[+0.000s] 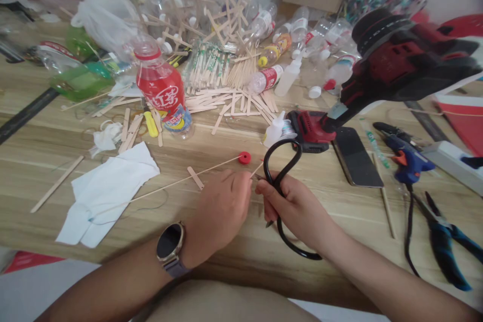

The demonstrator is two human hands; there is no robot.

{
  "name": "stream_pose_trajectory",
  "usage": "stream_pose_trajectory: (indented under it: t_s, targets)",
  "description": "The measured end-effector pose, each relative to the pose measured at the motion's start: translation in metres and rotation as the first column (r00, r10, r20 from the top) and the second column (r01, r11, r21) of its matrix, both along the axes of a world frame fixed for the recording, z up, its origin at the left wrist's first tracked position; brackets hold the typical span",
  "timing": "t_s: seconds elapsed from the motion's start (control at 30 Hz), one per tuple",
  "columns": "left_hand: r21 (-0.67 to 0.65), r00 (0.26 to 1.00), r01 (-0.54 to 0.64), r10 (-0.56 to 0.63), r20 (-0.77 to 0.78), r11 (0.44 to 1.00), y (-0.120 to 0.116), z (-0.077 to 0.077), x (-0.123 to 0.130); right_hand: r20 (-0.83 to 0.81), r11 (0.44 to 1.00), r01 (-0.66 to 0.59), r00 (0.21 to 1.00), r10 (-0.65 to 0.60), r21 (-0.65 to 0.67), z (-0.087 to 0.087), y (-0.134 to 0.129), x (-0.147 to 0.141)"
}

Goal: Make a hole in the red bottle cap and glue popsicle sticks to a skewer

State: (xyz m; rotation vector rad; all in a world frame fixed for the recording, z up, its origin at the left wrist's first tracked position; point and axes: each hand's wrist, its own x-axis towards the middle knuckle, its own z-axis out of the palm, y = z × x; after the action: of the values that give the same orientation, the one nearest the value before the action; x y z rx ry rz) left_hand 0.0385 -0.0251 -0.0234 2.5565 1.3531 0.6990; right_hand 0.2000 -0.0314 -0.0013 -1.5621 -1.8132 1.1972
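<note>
My left hand, with a watch on its wrist, is closed around a thin wooden stick; only a short end sticks out toward the scissors. My right hand grips black-handled scissors near the pivot, the handle loops pointing up and down. The blades are mostly hidden between the two hands. Behind my left hand, a long bamboo skewer reaches from a white paper to a red bottle cap. A short craft stick lies just beyond my knuckles.
A red-labelled bottle stands at back left, before piled craft sticks and plastic bottles. To the right are a red-black power tool, a phone, a blue glue gun and pliers. A small dropper bottle stands ahead.
</note>
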Motion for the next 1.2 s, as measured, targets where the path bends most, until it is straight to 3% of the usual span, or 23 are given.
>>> stream_pose_trajectory:
  t_s: [0.03,0.1,0.13,0.2,0.23,0.27,0.3,0.33,0.4,0.5,0.57,0.6,0.67,0.77,0.83,0.87,0.93,1.0,1.03,1.1,1.13,1.2]
  targets:
    - [-0.008,1.0,-0.001,0.001,0.006,1.0,0.0,0.0,0.0,0.022,1.0,-0.01,1.0,0.009,0.02,-0.001,0.0,0.0]
    - [-0.094,0.998,-0.02,0.026,0.062,0.995,0.002,0.002,-0.001,0.215,0.966,-0.062,0.977,0.007,0.25,-0.002,0.0,0.001]
    - [-0.171,0.993,-0.023,0.043,0.113,0.985,0.004,0.004,-0.002,0.364,0.899,-0.14,0.931,-0.023,0.415,-0.002,0.0,0.003]
    - [-0.345,0.97,0.016,0.069,0.231,0.939,0.007,0.009,-0.003,0.628,0.667,-0.386,0.762,-0.158,0.637,0.001,0.002,0.007]
    - [-0.411,0.955,0.052,0.074,0.286,0.91,0.008,0.011,-0.003,0.704,0.562,-0.502,0.674,-0.223,0.658,0.002,0.003,0.009]
    - [-0.452,0.942,0.083,0.078,0.326,0.888,0.009,0.013,-0.004,0.751,0.498,-0.582,0.606,-0.263,0.643,0.003,0.005,0.011]
    - [-0.461,0.935,0.093,0.083,0.346,0.882,0.01,0.014,-0.004,0.771,0.467,-0.622,0.573,-0.278,0.629,0.004,0.006,0.012]
    - [-0.443,0.936,0.079,0.087,0.342,0.893,0.01,0.014,-0.004,0.772,0.463,-0.625,0.576,-0.27,0.628,0.004,0.008,0.012]
    - [-0.34,0.955,0.007,0.094,0.281,0.94,0.009,0.012,-0.004,0.723,0.523,-0.552,0.661,-0.201,0.65,0.002,0.011,0.01]
    - [-0.125,0.982,-0.054,0.075,0.173,0.991,0.008,0.006,-0.003,0.489,0.734,-0.282,0.869,-0.078,0.618,-0.002,0.014,0.002]
    - [-0.026,0.992,-0.044,0.046,0.115,0.999,0.008,0.004,-0.004,0.271,0.896,-0.098,0.962,-0.026,0.433,-0.001,0.013,-0.005]
    - [0.008,0.996,-0.037,0.036,0.086,0.999,0.007,0.003,-0.005,0.168,0.948,-0.039,0.986,-0.015,0.315,0.001,0.012,-0.008]
    - [0.053,0.999,-0.025,0.023,0.035,0.998,0.006,0.002,-0.005,0.014,0.992,0.015,1.0,-0.017,0.125,0.005,0.009,-0.013]
    - [0.059,0.998,-0.023,0.019,0.057,0.998,0.005,0.003,-0.005,-0.016,0.994,0.027,1.0,-0.026,0.104,0.007,0.005,-0.015]
    - [-0.028,0.991,-0.049,0.052,0.125,0.998,0.005,0.006,-0.004,0.134,0.95,-0.018,0.991,-0.025,0.313,0.004,0.005,-0.011]
    - [-0.094,0.984,-0.056,0.071,0.163,0.994,0.006,0.007,-0.004,0.259,0.884,-0.085,0.965,-0.042,0.459,0.002,0.005,-0.007]
    - [-0.257,0.965,-0.029,0.094,0.246,0.966,0.007,0.01,-0.003,0.524,0.672,-0.311,0.841,-0.136,0.673,-0.002,0.006,0.0]
    - [-0.388,0.945,0.035,0.095,0.312,0.921,0.009,0.012,-0.003,0.686,0.508,-0.514,0.686,-0.24,0.691,-0.005,0.008,0.006]
    - [-0.412,0.941,0.05,0.095,0.324,0.91,0.009,0.013,-0.003,0.72,0.474,-0.562,0.64,-0.269,0.677,-0.005,0.009,0.008]
    - [-0.354,0.956,0.011,0.094,0.279,0.935,0.008,0.011,-0.003,0.699,0.482,-0.541,0.671,-0.247,0.689,-0.006,0.011,0.007]
    - [-0.27,0.969,-0.023,0.088,0.232,0.963,0.007,0.01,-0.003,0.651,0.534,-0.473,0.73,-0.208,0.701,-0.006,0.011,0.005]
    - [-0.076,0.989,-0.06,0.069,0.13,0.995,0.006,0.006,-0.003,0.478,0.727,-0.258,0.872,-0.109,0.636,-0.005,0.011,-0.002]
